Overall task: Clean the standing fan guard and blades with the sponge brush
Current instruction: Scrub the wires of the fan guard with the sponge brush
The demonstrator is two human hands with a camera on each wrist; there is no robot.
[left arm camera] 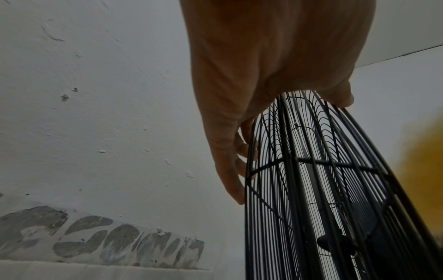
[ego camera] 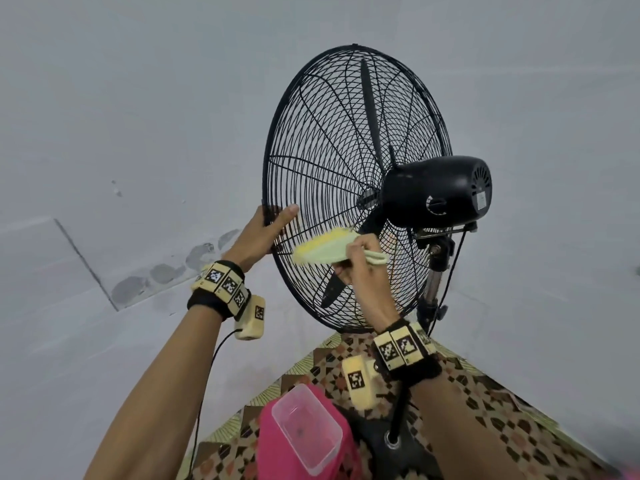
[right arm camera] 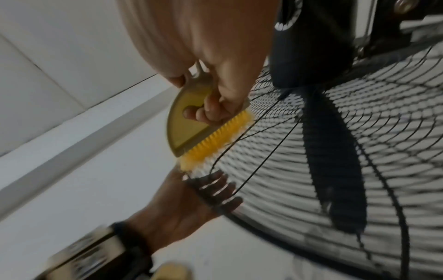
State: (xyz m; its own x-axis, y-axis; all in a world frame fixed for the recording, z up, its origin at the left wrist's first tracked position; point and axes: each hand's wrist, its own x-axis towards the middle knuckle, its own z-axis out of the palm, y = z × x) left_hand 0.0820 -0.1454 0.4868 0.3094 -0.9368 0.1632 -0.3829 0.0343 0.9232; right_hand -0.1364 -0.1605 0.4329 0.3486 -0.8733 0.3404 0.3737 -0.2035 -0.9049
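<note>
Hands work on a black standing fan point(ego camera: 360, 188) seen from behind, its round wire guard point(ego camera: 311, 150) facing a pale wall point(ego camera: 138, 98). The left hand point(ego camera: 258, 237) grips the guard's rim at about nine o'clock on the circle, thumb on the near side and fingers point(left arm camera: 230, 170) curled round the far side of the wires. The right hand point(ego camera: 360, 261) is closed round the pale green handle of the sponge brush point(ego camera: 323, 249), and the brush's yellow bristled edge point(right arm camera: 215, 138) presses against the rear wires at about seven o'clock, between the rim and the hub. The right wrist view is blurred, though it shows the bristles touching the wires just beside the left hand's fingertips. Dark blades point(ego camera: 372, 109) sit inside the guard, one pointing to twelve o'clock, another toward six. The motor housing point(ego camera: 436, 192) juts out at the circle's three o'clock, above the pole point(ego camera: 433, 285). Low in the head view, at six o'clock, a clear plastic container point(ego camera: 306, 427) rests on something pink point(ego camera: 273, 448), over a patterned floor mat point(ego camera: 502, 427).
</note>
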